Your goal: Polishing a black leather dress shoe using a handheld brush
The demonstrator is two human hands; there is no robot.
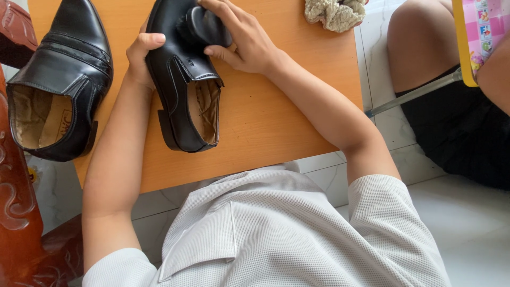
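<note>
We work at a low orange table, and on it lie two black leather shoes. The spare shoe rests at the left edge, well apart from our hands. The shoe in hand lies near the table's middle, tipped on its side with the opening toward us and the toe away.

Our left hand grasps the shoe's left side near the vamp, thumb over the top edge. Our right hand is clenched around a dark brush, pressed against the upper toward the toe.

We judge the shoe fairly light but stiff in sole and heel, with a smooth upper that looks slippery under the fingers. The collar and the heel counter seem the firmest places to take hold; the polished toe would slide and mark. The brush looks small, hard and easy to palm.

A crumpled pale cloth lies at the far right edge.
</note>
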